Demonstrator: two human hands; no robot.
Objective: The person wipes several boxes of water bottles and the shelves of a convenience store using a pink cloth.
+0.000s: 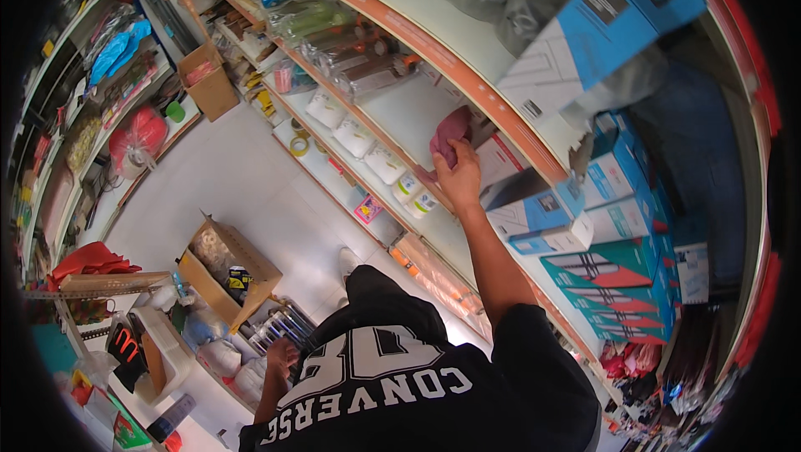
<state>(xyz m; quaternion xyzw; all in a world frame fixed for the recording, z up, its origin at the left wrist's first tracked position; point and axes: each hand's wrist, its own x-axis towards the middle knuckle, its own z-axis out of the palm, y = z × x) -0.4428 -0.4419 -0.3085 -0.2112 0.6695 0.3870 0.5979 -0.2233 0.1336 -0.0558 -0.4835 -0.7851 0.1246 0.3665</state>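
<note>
My right hand [460, 177] is stretched out to the shelving and grips a crumpled dusty-pink cloth [452, 130] against a white shelf [400, 105]. Beside the cloth stands a white box with a red edge [499, 161]. My left hand [283, 355] hangs low near my body, its fingers loosely curled. I cannot tell whether it holds anything. Just beyond it lie several dark packaged items in a rack [285, 327]. White packets [357, 136] and white tubs with green labels [407, 187] line the shelf below the cloth.
Blue-and-white boxes [616, 170] and green-and-red boxes [607, 295] are stacked right of my arm. An open cardboard box [250, 258] stands on the tiled floor [206, 164]. Another carton [213, 92] is at the far shelf end. More loaded shelving [94, 152] runs along the left.
</note>
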